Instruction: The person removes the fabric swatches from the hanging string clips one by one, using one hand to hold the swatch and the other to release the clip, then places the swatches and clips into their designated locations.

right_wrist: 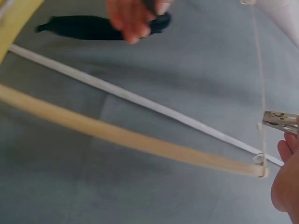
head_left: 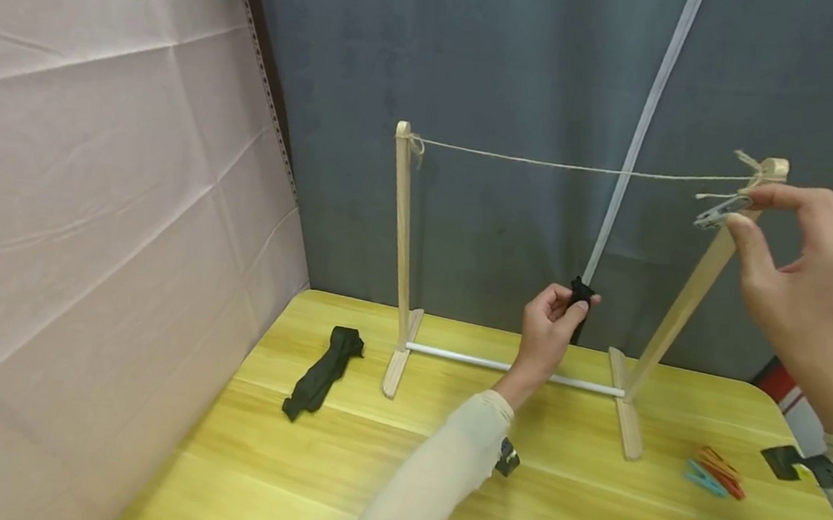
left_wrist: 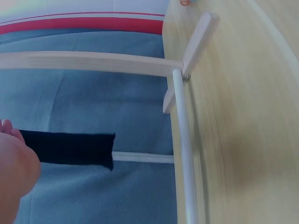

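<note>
My left hand pinches a black sock between thumb and fingers, behind the white lower bar of a small clothes rack. In the left wrist view, the black sock stretches out from the hand to a straight, flared end. With thumb and forefinger, my right hand pinches a grey clothespin near the line's right end. The right wrist view shows that clothespin beside the string, with its jaws closed.
The rack's left wooden post and right post carry the string. Another black sock lies on the table at left. Several coloured clothespins lie at right. A grey curtain hangs behind.
</note>
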A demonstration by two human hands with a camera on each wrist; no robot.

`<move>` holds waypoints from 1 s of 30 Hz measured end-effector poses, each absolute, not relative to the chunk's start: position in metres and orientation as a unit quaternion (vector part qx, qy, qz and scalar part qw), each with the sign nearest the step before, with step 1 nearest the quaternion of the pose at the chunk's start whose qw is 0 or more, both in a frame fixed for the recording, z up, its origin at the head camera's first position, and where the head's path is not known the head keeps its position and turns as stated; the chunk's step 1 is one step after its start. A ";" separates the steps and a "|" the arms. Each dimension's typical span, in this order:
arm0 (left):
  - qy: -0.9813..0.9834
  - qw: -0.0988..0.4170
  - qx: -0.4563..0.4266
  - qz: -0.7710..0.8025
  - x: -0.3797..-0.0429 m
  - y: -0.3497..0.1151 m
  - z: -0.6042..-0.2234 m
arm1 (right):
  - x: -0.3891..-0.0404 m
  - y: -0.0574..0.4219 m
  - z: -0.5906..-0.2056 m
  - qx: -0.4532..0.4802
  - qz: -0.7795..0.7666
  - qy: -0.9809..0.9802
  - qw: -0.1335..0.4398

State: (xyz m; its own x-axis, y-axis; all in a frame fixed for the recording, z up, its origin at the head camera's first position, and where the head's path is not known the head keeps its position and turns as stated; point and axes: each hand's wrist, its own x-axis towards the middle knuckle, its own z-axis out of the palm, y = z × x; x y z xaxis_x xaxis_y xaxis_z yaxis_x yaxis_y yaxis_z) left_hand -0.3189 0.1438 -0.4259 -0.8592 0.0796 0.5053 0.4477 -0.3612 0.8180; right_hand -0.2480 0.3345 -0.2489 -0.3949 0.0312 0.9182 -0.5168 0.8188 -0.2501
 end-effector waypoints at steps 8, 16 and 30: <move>-0.555 0.118 -0.234 -0.790 -0.319 0.125 -0.427 | -0.238 0.357 -0.294 0.178 0.264 -0.787 0.529; -0.542 0.145 -0.236 -0.793 -0.317 0.101 -0.432 | -0.237 0.390 -0.353 0.161 0.262 -0.805 0.508; -0.560 0.160 -0.249 -0.774 -0.324 0.043 -0.455 | -0.225 0.458 -0.463 0.088 0.171 -0.912 0.362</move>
